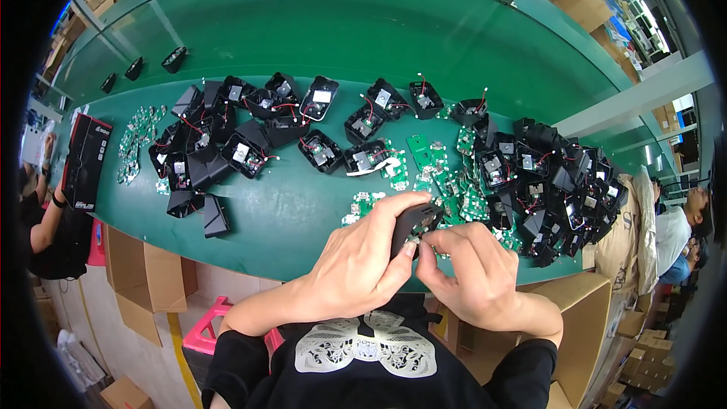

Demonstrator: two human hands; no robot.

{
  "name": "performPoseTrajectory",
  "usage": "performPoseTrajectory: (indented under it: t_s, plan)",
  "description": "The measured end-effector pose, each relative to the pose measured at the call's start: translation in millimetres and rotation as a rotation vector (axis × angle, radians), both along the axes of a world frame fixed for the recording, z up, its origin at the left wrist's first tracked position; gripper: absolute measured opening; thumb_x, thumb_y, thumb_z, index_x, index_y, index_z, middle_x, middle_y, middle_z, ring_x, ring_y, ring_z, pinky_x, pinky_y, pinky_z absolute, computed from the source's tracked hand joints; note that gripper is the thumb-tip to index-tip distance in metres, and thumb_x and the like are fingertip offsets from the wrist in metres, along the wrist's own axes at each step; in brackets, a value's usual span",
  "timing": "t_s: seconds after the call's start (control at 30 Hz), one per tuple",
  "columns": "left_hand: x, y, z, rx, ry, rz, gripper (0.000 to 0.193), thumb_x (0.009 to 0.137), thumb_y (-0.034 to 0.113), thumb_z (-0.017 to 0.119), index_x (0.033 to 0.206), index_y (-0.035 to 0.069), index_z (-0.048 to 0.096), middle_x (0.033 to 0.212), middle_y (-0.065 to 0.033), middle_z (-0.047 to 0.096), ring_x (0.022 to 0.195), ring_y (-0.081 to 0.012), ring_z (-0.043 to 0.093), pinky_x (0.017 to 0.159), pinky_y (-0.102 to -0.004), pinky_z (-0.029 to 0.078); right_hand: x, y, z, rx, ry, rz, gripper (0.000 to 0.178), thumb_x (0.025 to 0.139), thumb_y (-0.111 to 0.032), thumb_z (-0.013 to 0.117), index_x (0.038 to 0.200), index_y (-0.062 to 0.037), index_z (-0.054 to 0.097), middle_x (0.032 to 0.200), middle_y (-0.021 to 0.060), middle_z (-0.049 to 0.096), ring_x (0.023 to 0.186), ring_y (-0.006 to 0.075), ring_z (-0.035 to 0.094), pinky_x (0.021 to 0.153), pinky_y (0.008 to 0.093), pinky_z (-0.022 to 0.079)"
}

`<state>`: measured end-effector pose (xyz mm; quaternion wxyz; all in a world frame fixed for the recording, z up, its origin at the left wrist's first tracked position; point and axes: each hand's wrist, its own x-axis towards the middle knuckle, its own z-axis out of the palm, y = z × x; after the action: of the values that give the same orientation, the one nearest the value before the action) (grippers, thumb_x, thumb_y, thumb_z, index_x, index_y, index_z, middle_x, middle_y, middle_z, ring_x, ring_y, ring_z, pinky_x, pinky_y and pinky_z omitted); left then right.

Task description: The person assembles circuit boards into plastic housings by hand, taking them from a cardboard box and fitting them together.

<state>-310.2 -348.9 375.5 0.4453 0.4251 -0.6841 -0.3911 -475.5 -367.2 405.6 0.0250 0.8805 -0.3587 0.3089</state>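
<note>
Left hand [356,250]: wrapped round a small black casing, thumb on the near side and fingers over the far side; a firm, closed hold at the lower middle of the frame.
Right hand [477,269]: fingers curled, thumb and forefinger drawn almost together at the right edge of the casing; whether they pinch anything is hidden.
Held casing [405,229]: tilted up on its side, above the near edge of the bench [276,216], its open face turned to the right; a little of the parts inside shows.
Grip: the left hand looks best as a steady clamp, thumb clear of the opening, so that the right fingertips have room.
Fingertip work: small, gentle moves along the rim should serve better than force; a hard pull could strain a wire or crack a board.
Angle: turning the open face further toward the eyes would probably help, as the contact is partly covered by the hands.
Loose boards [473,204]: green, heaped just beyond the right hand, in the middle right of the frame; elbow and wrist are best held clear of them.
Casing pile [564,197]: black, crowded at the right of the frame.
Left group [204,170]: more black casings, upper left of centre, some with thin red wires, which could snag if casings are dragged across each other.
</note>
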Motion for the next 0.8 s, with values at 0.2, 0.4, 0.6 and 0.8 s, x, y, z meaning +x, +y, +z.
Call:
performPoseTrajectory:
  t_s: [0.2,0.4,0.6,0.8]
  plan:
    - [1.7,-5.4,-5.3,-0.186,-0.139,0.088,0.059,0.068,-0.003,0.056,0.123,0.006,0.036,0.09,-0.0149,0.052,0.077,-0.0324,0.056,0.059,-0.0394,0.046,-13.2,-7.8,16.7,1.575,-0.419,0.156,0.011,0.074,-0.004,0.06,0.084,-0.0011,0.057,0.078,0.0003,0.06,0.065,0.0054,0.06,0.039,0.0192,0.04]
    - [8.7,-7.6,2.2,-0.018,0.034,-0.013,0.046,0.081,0.0,0.047,0.124,0.005,0.033,0.098,-0.0169,0.052,0.078,-0.0327,0.056,0.065,-0.0383,0.045,-12.9,-23.9,24.3,1.893,-0.581,0.098,0.009,0.079,-0.002,0.06,0.086,0.0009,0.056,0.075,0.0044,0.059,0.062,0.0092,0.061,0.039,0.0164,0.042]
    - [5.0,3.0,3.3,0.072,0.117,-0.034,0.042,0.087,0.006,0.042,0.127,0.0,0.027,0.107,-0.0208,0.049,0.082,-0.0323,0.058,0.071,-0.0372,0.046,-16.0,-18.9,22.9,1.744,-0.586,0.073,0.013,0.079,-0.005,0.064,0.09,0.0013,0.062,0.072,0.0028,0.062,0.054,0.0044,0.056,0.042,0.0159,0.039]
    - [2.6,5.3,5.6,-0.056,-0.005,0.061,0.046,0.085,0.004,0.046,0.126,-0.002,0.027,0.11,-0.0218,0.048,0.083,-0.0321,0.058,0.071,-0.037,0.047,-15.0,-15.0,19.4,1.615,-0.626,0.083,0.005,0.077,0.008,0.06,0.081,0.0067,0.061,0.078,0.0122,0.064,0.055,0.0091,0.058,0.047,0.0186,0.046]
